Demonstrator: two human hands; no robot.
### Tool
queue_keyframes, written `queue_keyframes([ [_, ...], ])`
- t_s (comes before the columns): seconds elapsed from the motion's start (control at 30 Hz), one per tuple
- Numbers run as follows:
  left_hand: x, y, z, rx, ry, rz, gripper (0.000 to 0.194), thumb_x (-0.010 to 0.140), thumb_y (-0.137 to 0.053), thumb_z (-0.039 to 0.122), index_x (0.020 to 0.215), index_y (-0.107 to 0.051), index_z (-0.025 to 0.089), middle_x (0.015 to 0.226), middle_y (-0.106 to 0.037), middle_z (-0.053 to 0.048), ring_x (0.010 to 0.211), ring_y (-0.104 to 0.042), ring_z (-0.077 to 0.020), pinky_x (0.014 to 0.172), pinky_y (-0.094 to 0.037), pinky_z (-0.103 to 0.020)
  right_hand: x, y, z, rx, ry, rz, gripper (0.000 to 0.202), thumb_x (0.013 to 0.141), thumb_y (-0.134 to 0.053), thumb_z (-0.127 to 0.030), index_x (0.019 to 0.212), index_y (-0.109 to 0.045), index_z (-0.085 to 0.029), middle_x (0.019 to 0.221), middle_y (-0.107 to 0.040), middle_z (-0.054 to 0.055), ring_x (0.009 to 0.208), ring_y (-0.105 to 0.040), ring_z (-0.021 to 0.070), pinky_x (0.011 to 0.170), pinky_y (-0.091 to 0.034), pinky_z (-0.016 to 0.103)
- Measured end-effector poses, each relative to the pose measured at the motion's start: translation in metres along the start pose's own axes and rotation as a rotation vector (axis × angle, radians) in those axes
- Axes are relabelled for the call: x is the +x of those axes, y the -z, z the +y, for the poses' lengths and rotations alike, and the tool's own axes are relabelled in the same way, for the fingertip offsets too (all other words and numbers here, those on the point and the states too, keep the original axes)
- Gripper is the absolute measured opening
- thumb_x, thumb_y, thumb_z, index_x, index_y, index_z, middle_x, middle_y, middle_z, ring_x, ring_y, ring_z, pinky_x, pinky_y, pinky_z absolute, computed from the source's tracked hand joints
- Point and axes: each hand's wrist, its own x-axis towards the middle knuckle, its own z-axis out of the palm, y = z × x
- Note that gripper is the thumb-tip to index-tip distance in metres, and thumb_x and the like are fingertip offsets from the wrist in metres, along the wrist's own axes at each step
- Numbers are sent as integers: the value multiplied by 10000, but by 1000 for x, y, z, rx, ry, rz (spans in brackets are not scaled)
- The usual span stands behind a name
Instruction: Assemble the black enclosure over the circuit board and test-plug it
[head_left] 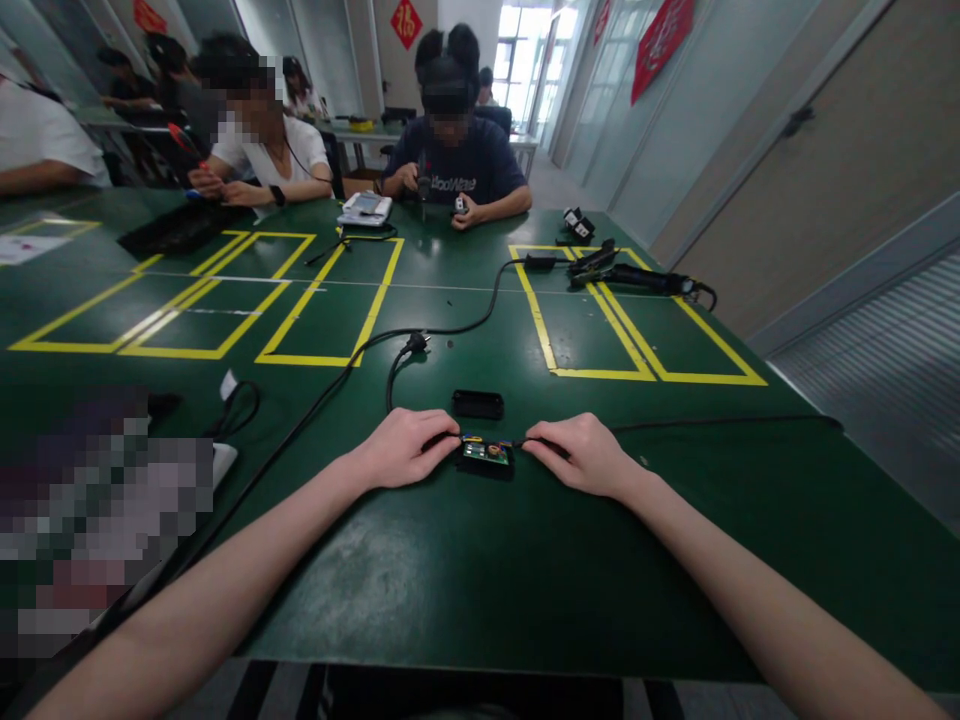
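Note:
Between my hands lies a small black case [487, 458], its top off and a green circuit board [480, 452] with coloured wires showing inside. My left hand [409, 447] pinches the cable at the left end of the case. At the right end, my right hand [581, 455] pinches the other black cable [720, 423], which runs off to the right. Just beyond the case rests its black cover [478, 404], hollow side up. A black plug [416, 343] on a short cord lies past my left hand.
A long black cable [337, 385] crosses the green table [420, 590] on the left. Yellow tape rectangles [600, 375] mark the far part. Black tools [637, 278] lie at the far right. A white device [365, 208] stands near co-workers seated opposite. Blurred items cover the left side.

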Motion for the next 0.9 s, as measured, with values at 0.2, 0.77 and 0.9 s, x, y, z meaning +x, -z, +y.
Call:
queue_keyframes([
  [0.2,0,-1,0,-16,-10,17,205,1003,-515,296,916,-658,178,757,-673,-5,576,-584,-118,579,-408,-230,1,-2,2,-47,41,6,247,1036,-534,-304,995,-746,-183,834,-803,49,620,-731,156,601,-513,256],
  [0.77,2,-2,-1,-6,-18,103,123,978,-542,260,949,-635,184,849,-681,-43,764,-631,-173,722,-513,-291,3,-7,0,-9,-14,-10,220,1002,-516,-275,1028,-719,-193,777,-752,23,585,-663,135,568,-470,244],
  [0.9,2,-4,-1,-22,-25,100,157,996,-529,275,932,-640,185,839,-676,-47,773,-623,-178,716,-505,-295,5,-8,1,-73,-3,-35,314,1059,-432,-288,1053,-732,-195,859,-754,47,664,-679,148,601,-469,259],
])
